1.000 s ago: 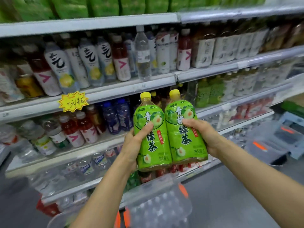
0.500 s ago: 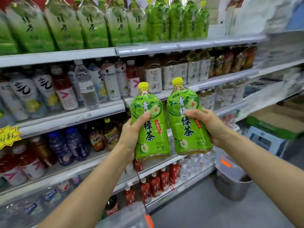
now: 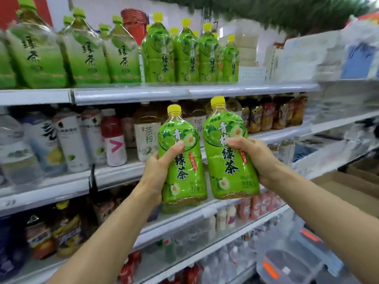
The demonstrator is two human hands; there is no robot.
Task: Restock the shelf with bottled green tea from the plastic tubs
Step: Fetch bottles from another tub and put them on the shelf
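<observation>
Two green tea bottles with yellow caps are held upright side by side in front of the shelves. My left hand [image 3: 162, 167] grips the left bottle [image 3: 182, 160] around its middle. My right hand [image 3: 256, 158] grips the right bottle [image 3: 227, 152], which sits slightly higher. Above them, the top shelf [image 3: 184, 93] carries a row of the same yellow-capped green tea bottles [image 3: 190, 54], with larger green-capped green tea bottles [image 3: 86, 52] to their left. A clear plastic tub [image 3: 287, 261] with orange clips stands on the floor at the lower right.
Lower shelves hold mixed drinks: white and red bottles [image 3: 112, 138], brown tea bottles [image 3: 272, 111], small bottles near the floor. White boxes and packages [image 3: 307, 56] fill the top shelf's right end. A cardboard box [image 3: 348, 187] sits at the right.
The view has tilted up, bringing the top shelf's green tea row into sight. Both hands have lifted the two bottles higher, toward that shelf.
</observation>
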